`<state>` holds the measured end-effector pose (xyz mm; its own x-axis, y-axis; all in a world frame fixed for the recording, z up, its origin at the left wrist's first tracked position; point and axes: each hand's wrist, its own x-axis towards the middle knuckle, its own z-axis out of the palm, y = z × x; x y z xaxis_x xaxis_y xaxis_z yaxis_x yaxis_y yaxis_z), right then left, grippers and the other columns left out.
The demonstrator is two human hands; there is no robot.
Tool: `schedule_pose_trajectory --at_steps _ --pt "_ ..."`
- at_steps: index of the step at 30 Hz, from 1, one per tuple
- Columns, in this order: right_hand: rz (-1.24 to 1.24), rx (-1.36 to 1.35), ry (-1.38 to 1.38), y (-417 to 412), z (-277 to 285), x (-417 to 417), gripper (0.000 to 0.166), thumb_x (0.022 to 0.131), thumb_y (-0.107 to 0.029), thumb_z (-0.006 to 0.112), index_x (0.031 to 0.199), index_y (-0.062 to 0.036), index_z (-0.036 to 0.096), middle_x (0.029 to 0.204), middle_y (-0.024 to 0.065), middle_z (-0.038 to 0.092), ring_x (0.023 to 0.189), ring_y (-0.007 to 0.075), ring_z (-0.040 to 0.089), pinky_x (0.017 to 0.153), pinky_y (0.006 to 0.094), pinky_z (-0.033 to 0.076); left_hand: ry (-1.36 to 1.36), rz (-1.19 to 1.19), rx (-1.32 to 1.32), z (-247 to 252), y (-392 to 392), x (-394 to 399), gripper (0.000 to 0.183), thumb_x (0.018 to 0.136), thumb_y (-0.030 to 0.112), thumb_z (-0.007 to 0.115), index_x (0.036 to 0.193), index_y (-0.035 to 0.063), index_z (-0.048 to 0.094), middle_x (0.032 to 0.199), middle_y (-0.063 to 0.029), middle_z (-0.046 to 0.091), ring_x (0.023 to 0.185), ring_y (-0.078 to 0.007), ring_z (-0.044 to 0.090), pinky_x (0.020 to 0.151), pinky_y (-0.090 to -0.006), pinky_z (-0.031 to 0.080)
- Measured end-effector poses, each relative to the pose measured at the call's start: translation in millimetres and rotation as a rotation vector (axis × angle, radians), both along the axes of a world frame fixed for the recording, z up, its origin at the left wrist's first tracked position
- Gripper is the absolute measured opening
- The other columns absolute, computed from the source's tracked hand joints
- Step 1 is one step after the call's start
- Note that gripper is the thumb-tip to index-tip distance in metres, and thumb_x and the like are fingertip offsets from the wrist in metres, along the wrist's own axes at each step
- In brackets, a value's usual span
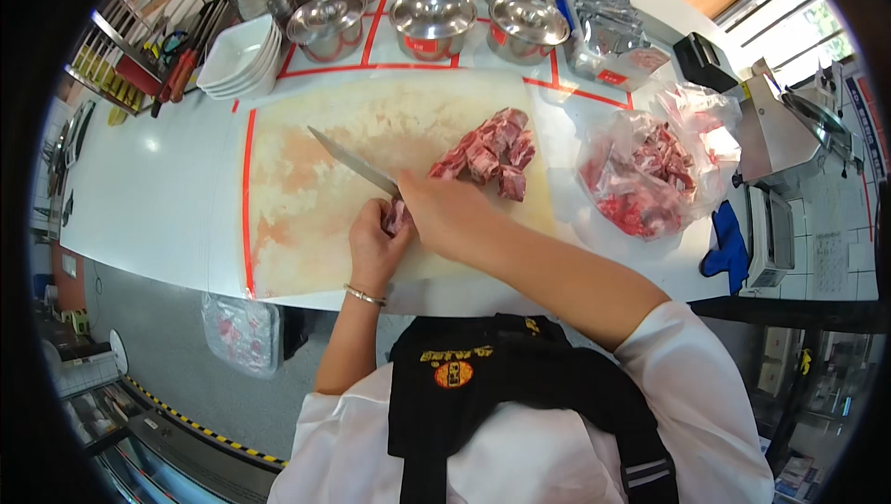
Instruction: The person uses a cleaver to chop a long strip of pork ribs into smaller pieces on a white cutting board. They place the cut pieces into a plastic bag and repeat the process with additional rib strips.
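Observation:
My right hand (pixel 442 215) grips a kitchen knife (pixel 355 161), its blade slanting up to the left over the cutting board (pixel 313 246). Its handle is hidden inside the fist. Close beside it, my left hand (pixel 376 243) holds a small piece of raw meat (pixel 397 216) near the board's front edge; the piece is partly covered by my fingers. Further back on the board lies a pile of raw bone-in meat chunks (pixel 487 145), just beyond my right hand. To the right of the board sits a clear plastic bag (pixel 640 177) with more raw meat pieces in it.
Several lidded steel pots (pixel 431 20) line the back, within red tape lines. Stacked white bowls (pixel 240 58) stand at back left beside a rack with knives (pixel 182 72). Silver packets (pixel 605 17) fill a bin at back right. A blue cloth (pixel 727 246) lies by the right edge.

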<state>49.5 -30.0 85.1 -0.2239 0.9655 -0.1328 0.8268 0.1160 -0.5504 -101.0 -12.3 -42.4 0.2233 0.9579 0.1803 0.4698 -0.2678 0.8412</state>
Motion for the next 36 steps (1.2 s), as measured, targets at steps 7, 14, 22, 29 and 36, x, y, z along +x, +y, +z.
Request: schedule_pose_trajectory --at_steps 7,14,22,29,36 --pt "-0.028 -0.034 -0.035 1 -6 -2 0.019 0.085 -0.008 0.049 0.101 0.0021 0.046 0.082 0.0233 0.063 0.082 0.0408 0.064 0.066 0.0485 0.05 -0.013 -0.026 0.026 1 -3 3 0.028 0.071 0.014 0.075 0.084 0.0008 0.054 0.067 -0.0127 0.055 0.06 -0.0274 0.055 0.058 -0.0354 0.046" --pt "-0.056 -0.015 -0.07 18 -28 -4 0.027 0.085 -0.014 0.054 0.107 0.0008 0.048 0.084 0.025 0.064 0.084 0.0418 0.064 0.071 0.0491 0.05 -0.017 -0.044 0.041 -4 -12 4 0.032 0.068 0.013 0.077 0.089 0.0012 0.057 0.073 -0.0124 0.058 0.065 -0.026 0.057 0.061 -0.0339 0.048" --pt "-0.317 0.105 0.178 -11 -13 48 0.022 0.087 -0.012 0.051 0.101 0.0037 0.045 0.088 0.0301 0.06 0.087 0.0455 0.059 0.075 0.0509 0.046 -0.199 0.007 -0.067 -7 -24 -25 0.026 0.079 0.001 0.068 0.104 -0.0004 0.059 0.087 -0.0075 0.064 0.073 -0.0131 0.059 0.066 -0.0257 0.051" --pt "-0.451 0.102 0.392 -60 14 80 0.019 0.087 -0.009 0.051 0.099 0.0043 0.043 0.08 0.0284 0.058 0.076 0.0434 0.058 0.068 0.0473 0.044 -0.36 -0.032 -0.171 -16 -17 -34 0.027 0.081 -0.004 0.063 0.107 0.0014 0.058 0.086 -0.0036 0.063 0.077 -0.0119 0.06 0.071 -0.0242 0.051" --pt "-0.567 0.068 0.436 -98 11 100 0.023 0.086 -0.006 0.051 0.106 0.0049 0.048 0.078 0.0265 0.058 0.07 0.0402 0.058 0.063 0.0415 0.045 -0.185 -0.041 -0.093 -5 -13 -20 0.031 0.072 -0.004 0.072 0.099 0.0026 0.06 0.083 -0.0026 0.06 0.067 -0.0105 0.056 0.061 -0.0231 0.049"
